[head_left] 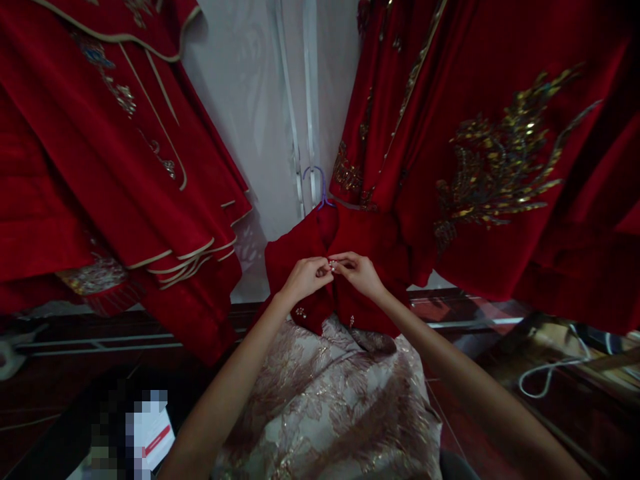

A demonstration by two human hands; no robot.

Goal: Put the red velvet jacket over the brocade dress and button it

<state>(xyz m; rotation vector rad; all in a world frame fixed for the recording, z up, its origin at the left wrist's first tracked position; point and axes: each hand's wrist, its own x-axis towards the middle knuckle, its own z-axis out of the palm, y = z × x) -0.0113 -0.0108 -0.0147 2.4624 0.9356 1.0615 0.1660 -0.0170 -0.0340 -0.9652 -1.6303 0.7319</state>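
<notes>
A short red top (367, 230) hangs on a thin purple hanger (323, 187) in front of me, its neckline parted. At the middle of its front, my left hand (309, 277) and my right hand (360, 273) meet with fingertips pinched. Between them shows a small pearl-like beaded fastener (332, 265) on the front edge, partly covered by the fingers. Two small beaded ornaments sit lower on the top, a left one (301, 312) and a right one (352, 321). Beneath its hem, a pale brocade cloth with metallic leaf patterns (320, 393) spreads over my lap.
Large red embroidered garments hang close on the left (165, 180) and right (500, 253). A white wall panel (240, 87) stands behind. White rails (125, 345) run low at the left. A white cable (537, 380) loops over items at the right.
</notes>
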